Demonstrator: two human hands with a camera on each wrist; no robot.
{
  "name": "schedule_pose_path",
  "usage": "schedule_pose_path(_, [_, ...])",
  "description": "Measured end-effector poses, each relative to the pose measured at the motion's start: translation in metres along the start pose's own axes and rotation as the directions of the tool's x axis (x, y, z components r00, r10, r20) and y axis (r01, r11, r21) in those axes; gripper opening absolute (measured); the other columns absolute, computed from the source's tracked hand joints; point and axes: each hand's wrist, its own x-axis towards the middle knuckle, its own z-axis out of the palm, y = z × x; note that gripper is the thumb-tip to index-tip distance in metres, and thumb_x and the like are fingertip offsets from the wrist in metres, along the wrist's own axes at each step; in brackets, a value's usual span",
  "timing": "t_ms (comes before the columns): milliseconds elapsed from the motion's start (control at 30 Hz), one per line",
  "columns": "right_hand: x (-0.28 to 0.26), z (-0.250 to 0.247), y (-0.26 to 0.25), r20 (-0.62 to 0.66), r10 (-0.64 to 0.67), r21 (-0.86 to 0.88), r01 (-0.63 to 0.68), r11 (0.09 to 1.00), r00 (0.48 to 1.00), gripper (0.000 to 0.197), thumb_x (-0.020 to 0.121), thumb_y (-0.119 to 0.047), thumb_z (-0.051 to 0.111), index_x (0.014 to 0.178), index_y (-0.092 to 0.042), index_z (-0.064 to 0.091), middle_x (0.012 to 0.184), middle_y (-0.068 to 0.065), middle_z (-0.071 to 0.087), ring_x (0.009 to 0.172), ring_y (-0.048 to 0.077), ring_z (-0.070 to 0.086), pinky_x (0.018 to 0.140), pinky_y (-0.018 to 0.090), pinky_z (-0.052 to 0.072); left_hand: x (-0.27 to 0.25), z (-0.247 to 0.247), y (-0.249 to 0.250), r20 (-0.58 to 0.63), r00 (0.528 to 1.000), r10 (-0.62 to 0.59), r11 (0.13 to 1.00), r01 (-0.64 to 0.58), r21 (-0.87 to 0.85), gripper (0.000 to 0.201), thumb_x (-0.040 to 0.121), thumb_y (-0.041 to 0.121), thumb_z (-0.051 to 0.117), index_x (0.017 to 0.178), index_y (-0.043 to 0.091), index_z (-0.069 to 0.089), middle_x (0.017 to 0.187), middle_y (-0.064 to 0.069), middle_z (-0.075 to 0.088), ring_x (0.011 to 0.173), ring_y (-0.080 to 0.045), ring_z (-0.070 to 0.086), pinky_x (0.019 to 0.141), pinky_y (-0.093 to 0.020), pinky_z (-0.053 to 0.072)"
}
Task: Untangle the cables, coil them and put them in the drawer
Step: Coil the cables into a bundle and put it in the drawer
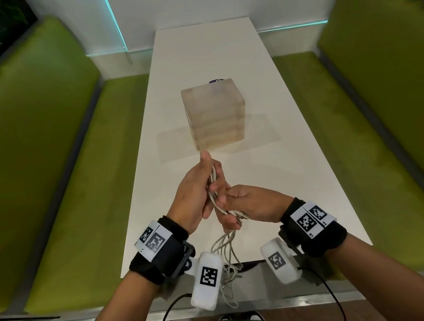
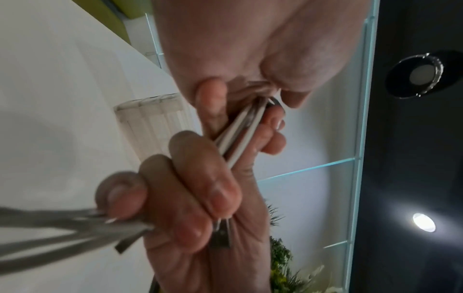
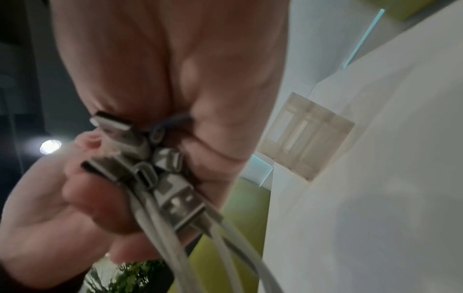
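A bundle of white cables hangs from both hands above the near end of the white table, its loops trailing over the front edge. My left hand grips the upper part of the bundle, thumb pointing up. Just below it my right hand curls its fingers round the same cables. Several metal USB connectors stick out beside the right palm. A translucent drawer unit stands mid-table beyond the hands, its drawers closed.
Green benches run along both sides of the table. A small dark object peeks out behind the drawer unit. Bare tabletop lies around the unit and to the right of the hands.
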Motion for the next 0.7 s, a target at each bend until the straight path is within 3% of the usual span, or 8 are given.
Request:
schedule_pose_path(67, [-0.002,0.001,-0.001,0.039,0.002,-0.048,-0.001,0.999,0.999,0.036,0.102,-0.031,0.033,0.095,-0.014,0.064,0.065,-0.002,0.046,0.065,0.013,0.053,0.089,0.047,0.047,0.000,0.000,-0.001,0.005,1.000,-0.014,0.998,0.014,0.054,0.048,0.086,0.063,0.039,0.071,0.018,0.049,0.049,0.006,0.035,0.051,-0.018,0.048,0.031,-0.022,0.025])
schedule_pose_path(133, [-0.005,0.003,-0.005,0.035,0.023,-0.076,-0.020,0.997,0.999,0.035,0.103,-0.023,0.031,0.090,-0.022,0.063,0.066,-0.005,0.046,0.073,0.019,0.052,0.081,0.025,0.049,0.000,0.000,-0.002,0.009,0.999,-0.039,0.997,0.039,0.060,0.044,0.092,0.056,0.038,0.068,0.021,0.049,0.049,0.006,0.033,0.049,-0.018,0.047,0.031,-0.021,0.029])
schedule_pose_path(200, [-0.007,0.004,-0.004,0.031,0.022,-0.096,-0.019,0.995,0.999,0.030,0.103,-0.018,0.029,0.091,-0.016,0.057,0.067,-0.003,0.044,0.074,0.017,0.050,0.070,0.011,0.046,0.000,0.000,-0.001,0.005,0.998,-0.064,0.997,0.064,0.042,0.044,0.097,0.049,0.037,0.067,0.020,0.048,0.049,0.006,0.030,0.046,-0.016,0.045,0.037,-0.023,0.034])
schedule_pose_path(300, [-0.005,0.005,0.000,0.030,-0.015,-0.118,0.019,0.993,0.999,0.025,0.103,-0.016,0.031,0.093,-0.008,0.052,0.068,-0.001,0.044,0.066,0.007,0.048,0.080,0.024,0.050,0.000,0.001,0.000,0.001,0.997,-0.072,0.997,0.072,0.015,0.042,0.098,0.043,0.038,0.065,0.018,0.046,0.047,0.006,0.028,0.040,-0.011,0.039,0.062,-0.038,0.036])
schedule_pose_path(367, [-0.003,0.005,0.004,0.025,-0.016,-0.130,0.020,0.991,1.000,0.024,0.103,-0.018,0.032,0.090,-0.010,0.050,0.066,-0.009,0.047,0.066,0.009,0.048,0.081,0.029,0.049,0.000,0.005,0.001,-0.003,0.999,-0.053,0.998,0.053,0.034,0.041,0.097,0.041,0.037,0.066,0.016,0.045,0.045,0.006,0.028,0.038,-0.010,0.035,0.068,-0.044,0.033])
schedule_pose_path(433, [-0.004,0.005,0.007,0.017,-0.017,-0.155,0.019,0.988,1.000,0.025,0.102,-0.020,0.033,0.086,-0.014,0.050,0.061,-0.017,0.050,0.068,0.015,0.048,0.078,0.029,0.048,-0.001,0.007,0.001,-0.014,0.999,-0.043,0.997,0.043,0.067,0.042,0.101,0.037,0.035,0.068,0.013,0.043,0.046,0.005,0.028,0.038,-0.011,0.031,0.068,-0.044,0.033])
schedule_pose_path(533, [-0.004,0.008,0.011,-0.050,-0.027,-0.165,0.018,0.986,0.998,0.028,0.102,-0.024,0.035,0.080,-0.017,0.050,0.059,-0.014,0.047,0.061,0.010,0.048,0.075,0.032,0.049,-0.002,0.011,0.001,-0.023,0.999,-0.027,0.994,0.029,0.105,0.040,0.102,0.033,0.033,0.070,0.010,0.042,0.046,0.005,0.028,0.039,-0.012,0.028,0.066,-0.042,0.032])
schedule_pose_path(700, [-0.004,0.018,0.018,-0.158,-0.046,-0.136,0.025,0.990,0.986,0.030,0.102,-0.018,0.035,0.075,-0.019,0.048,0.059,-0.011,0.048,0.055,0.007,0.048,0.063,0.018,0.046,0.000,0.012,-0.002,0.008,1.000,0.014,0.985,-0.016,0.174,0.041,0.103,0.034,0.032,0.070,0.010,0.040,0.044,0.006,0.027,0.038,-0.012,0.027,0.059,-0.038,0.032])
